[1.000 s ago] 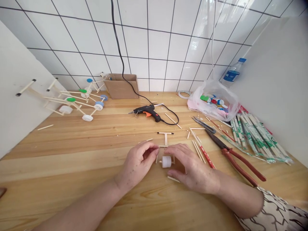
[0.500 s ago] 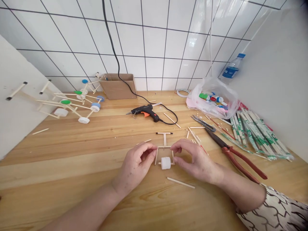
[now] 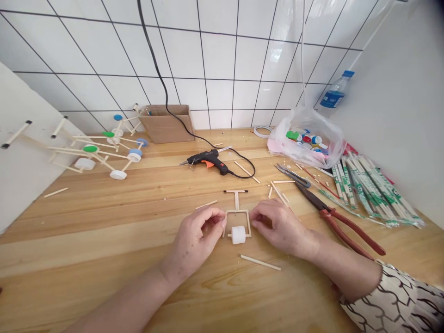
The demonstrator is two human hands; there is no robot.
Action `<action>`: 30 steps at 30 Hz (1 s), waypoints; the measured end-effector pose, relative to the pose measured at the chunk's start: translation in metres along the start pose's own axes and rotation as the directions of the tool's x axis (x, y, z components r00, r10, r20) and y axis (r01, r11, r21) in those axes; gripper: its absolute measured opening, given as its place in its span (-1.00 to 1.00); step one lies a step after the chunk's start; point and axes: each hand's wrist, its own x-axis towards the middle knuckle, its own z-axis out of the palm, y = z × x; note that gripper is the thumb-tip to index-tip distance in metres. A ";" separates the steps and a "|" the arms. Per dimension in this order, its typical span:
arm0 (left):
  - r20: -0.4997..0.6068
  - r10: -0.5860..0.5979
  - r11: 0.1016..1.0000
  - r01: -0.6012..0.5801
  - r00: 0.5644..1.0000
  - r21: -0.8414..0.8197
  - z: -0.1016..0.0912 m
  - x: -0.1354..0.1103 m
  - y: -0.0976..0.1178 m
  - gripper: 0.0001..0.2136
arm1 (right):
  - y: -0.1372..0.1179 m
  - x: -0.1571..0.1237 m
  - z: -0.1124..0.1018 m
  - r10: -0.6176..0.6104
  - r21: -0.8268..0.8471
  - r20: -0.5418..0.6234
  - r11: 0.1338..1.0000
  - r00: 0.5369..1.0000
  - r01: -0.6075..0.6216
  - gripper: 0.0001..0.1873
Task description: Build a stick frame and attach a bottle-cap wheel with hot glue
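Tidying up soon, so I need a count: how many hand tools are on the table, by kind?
Glue gun: 1
Pliers: 1
Scissors: 1
Total: 3
Neither hand holds a tool: the left hand and right hand pinch the small stick frame around a white cap.

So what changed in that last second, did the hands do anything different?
The right hand slid off the white cap and the loose stick near it, and now pinches the right side of the small stick frame. The left hand kept pinching the frame's left side. The glue gun, pliers and T-shaped stick piece lie as before.
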 end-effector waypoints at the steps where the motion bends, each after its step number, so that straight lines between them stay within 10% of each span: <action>1: -0.001 0.001 1.000 -0.001 1.000 0.002 0.000 0.000 0.000 -0.91 | 0.000 0.000 0.000 -0.001 -0.008 0.008 1.000 1.000 0.001 -0.86; 30: 0.091 -0.199 0.972 0.184 0.976 0.147 -0.004 0.023 0.009 -0.85 | -0.006 0.005 0.007 0.149 -0.106 0.009 0.983 0.989 -0.148 -0.77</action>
